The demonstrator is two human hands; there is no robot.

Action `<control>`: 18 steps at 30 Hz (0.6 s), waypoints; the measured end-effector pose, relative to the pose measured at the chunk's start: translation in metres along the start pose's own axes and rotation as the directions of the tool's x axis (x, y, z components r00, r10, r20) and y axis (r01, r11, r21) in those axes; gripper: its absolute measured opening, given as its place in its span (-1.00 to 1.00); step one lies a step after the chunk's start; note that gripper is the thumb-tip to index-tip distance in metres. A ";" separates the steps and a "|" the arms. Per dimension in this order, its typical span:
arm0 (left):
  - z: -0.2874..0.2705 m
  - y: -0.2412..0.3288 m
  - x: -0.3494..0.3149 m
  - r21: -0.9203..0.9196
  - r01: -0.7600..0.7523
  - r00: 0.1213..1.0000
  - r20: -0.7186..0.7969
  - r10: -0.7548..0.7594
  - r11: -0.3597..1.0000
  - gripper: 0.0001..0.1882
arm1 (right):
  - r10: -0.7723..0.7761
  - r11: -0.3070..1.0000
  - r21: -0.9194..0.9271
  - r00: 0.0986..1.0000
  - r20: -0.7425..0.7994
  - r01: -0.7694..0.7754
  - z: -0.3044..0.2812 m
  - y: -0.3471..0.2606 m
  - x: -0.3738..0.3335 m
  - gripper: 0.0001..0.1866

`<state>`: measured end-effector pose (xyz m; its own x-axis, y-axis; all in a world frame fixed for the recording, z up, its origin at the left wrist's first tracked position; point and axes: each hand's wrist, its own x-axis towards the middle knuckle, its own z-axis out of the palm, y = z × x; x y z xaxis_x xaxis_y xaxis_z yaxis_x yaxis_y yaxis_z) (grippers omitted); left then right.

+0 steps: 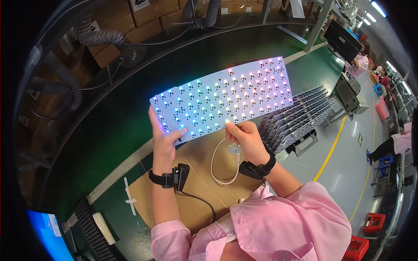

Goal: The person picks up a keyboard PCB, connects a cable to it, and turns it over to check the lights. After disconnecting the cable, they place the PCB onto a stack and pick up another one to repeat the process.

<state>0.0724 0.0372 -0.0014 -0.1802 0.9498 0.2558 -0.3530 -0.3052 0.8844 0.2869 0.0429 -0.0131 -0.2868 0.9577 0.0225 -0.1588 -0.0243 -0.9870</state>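
Note:
A white keyboard circuit board (pixel 222 95), its rows of small lights glowing from blue at the left to pink at the right, is held up tilted above the bench. My left hand (pixel 164 138) grips its lower left corner, thumb on the face and the other fingers behind. At the lower edge, right of the middle, my right hand (pixel 244 135) pinches the board between thumb and fingers. A white cable (pixel 214 162) with a pale connector (pixel 234 149) hangs in a loop just below that hand. Both wrists wear black straps with small black boxes.
Brown cardboard (pixel 196 174) covers the bench in front of me. A rack of stacked dark boards (pixel 296 117) stands at the right. Beyond are a black monitor (pixel 342 40) and a co-worker in pink (pixel 360 61). A black slotted rack (pixel 93 226) and a lit screen (pixel 48 232) sit lower left.

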 end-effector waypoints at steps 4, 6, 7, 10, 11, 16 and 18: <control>-0.001 -0.001 0.000 0.016 -0.033 0.999 0.000 0.033 0.999 -0.05 | 0.004 1.000 -0.010 1.000 0.002 -0.004 0.001 -0.002 -0.001 -0.65; 0.002 0.000 0.000 0.009 -0.014 1.000 -0.017 0.014 1.000 -0.05 | 0.012 1.000 -0.022 1.000 -0.004 -0.012 0.000 -0.002 -0.001 -0.65; 0.003 0.000 -0.001 0.006 -0.004 1.000 -0.026 0.004 1.000 -0.06 | 0.013 1.000 -0.022 1.000 -0.002 -0.013 -0.001 -0.002 0.000 -0.65; 0.004 0.000 -0.001 0.015 0.011 0.999 -0.037 -0.011 1.000 -0.07 | 0.000 1.000 -0.019 1.000 -0.011 -0.001 -0.003 0.003 0.001 -0.65; 0.004 0.000 -0.001 0.020 0.019 0.999 -0.042 -0.018 1.000 -0.08 | 0.001 1.000 -0.019 1.000 -0.008 -0.001 -0.003 0.003 0.001 -0.65; 0.002 0.000 0.000 -0.012 0.025 0.999 -0.038 -0.026 1.000 -0.11 | 0.018 1.000 -0.024 1.000 -0.009 -0.018 -0.002 0.001 0.001 -0.67; 0.001 -0.001 0.001 -0.009 0.000 1.000 -0.018 -0.001 1.000 -0.13 | 0.020 1.000 -0.011 1.000 -0.007 -0.020 -0.002 0.002 0.001 -0.69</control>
<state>0.0737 0.0380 -0.0012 -0.1962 0.9486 0.2483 -0.3611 -0.3054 0.8811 0.2881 0.0446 -0.0155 -0.2833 0.9590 0.0017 -0.1428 -0.0404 -0.9889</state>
